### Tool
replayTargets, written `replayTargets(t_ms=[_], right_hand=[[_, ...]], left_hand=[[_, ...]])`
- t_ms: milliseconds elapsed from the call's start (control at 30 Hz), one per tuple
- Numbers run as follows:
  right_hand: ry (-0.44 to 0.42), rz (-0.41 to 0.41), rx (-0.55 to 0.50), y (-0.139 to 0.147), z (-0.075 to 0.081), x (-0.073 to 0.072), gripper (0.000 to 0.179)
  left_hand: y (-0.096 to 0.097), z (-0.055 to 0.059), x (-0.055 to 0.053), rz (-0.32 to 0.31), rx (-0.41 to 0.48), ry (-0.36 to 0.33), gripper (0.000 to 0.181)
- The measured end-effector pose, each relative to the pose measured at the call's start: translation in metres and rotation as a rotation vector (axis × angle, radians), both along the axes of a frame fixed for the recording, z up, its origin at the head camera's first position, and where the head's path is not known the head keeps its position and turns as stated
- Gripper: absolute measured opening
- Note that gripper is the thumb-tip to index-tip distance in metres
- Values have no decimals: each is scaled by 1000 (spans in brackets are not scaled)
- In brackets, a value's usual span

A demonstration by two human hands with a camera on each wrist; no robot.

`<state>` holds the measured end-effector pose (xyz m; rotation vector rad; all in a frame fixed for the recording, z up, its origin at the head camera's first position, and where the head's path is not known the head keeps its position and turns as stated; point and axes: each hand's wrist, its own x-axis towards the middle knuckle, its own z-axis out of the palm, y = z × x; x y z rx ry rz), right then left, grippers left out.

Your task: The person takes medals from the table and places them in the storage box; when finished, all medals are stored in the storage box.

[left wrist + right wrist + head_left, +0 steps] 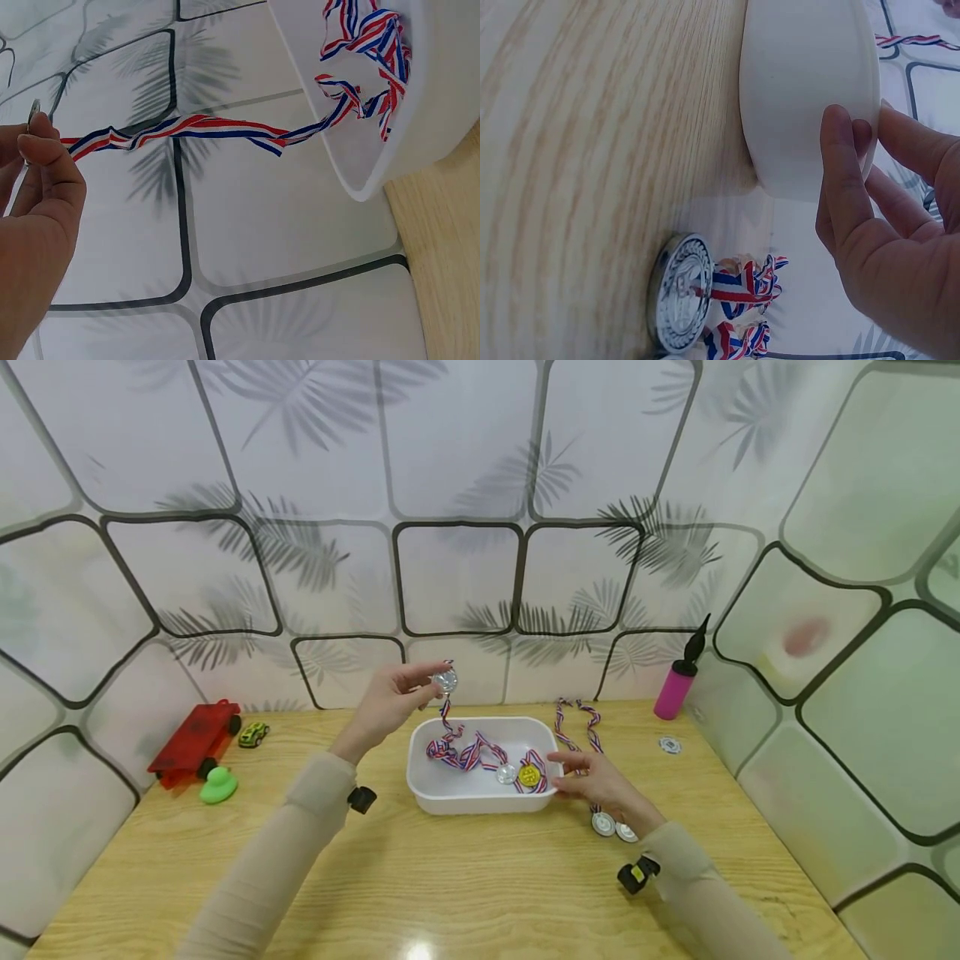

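My left hand (392,703) pinches a silver medal (446,681) above the left end of a white plastic tub (480,807). From that medal a red, white and blue ribbon (202,127) hangs down into the tub. Inside lie bunched striped ribbons, another silver medal (506,774) and a gold medal (529,776). My right hand (600,783) grips the tub's right rim between thumb and fingers, as the right wrist view shows. Just right of the tub, partly behind that hand, lie two silver medals (603,824) with striped ribbons (592,727) stretched toward the wall.
At the left are a red toy truck (197,739), a small yellow-green toy car (253,734) and a green rubber duck (218,785). A pink and black balloon pump (676,689) stands at the back right, near a round chip (671,745). Patterned cloth walls edge the wooden table (480,885).
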<state>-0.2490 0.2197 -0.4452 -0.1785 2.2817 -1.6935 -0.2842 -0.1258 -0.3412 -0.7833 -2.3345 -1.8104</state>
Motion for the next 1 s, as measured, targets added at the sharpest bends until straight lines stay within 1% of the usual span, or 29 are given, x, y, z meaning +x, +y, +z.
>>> replayTargets(t_ms=[133,233,367,467,633,733,867,933,1000], right_hand=[[-10,3,-13,0,2,0,51],[-16,2,-16,0,4,0,51],[-22,-1,-16,-1,5,0,51],[-19,0,-12,-2,5,0,51],[-13,2,4,-2,6,0,51],[-20,1,3,-2,6,-1,51],[-29,-1,-7,-1,6,-2,51],[-22,10,-7,0,6,-2,51],[-27,3,-12,0,6,-3,51]], left_hand=[[0,-6,0,-30,-41,-30,32],[0,-9,0,-49,-70,-48,31],[0,-12,0,-60,-108,-58,29],[1,-16,0,-73,-136,-79,30],[2,-28,-2,-98,-155,-135,31],[4,-35,-4,-98,-169,-136,32],[9,-42,-6,-95,-191,-117,33],[12,-46,-7,-96,-206,-122,34],[15,-50,-8,-99,-224,-147,34]])
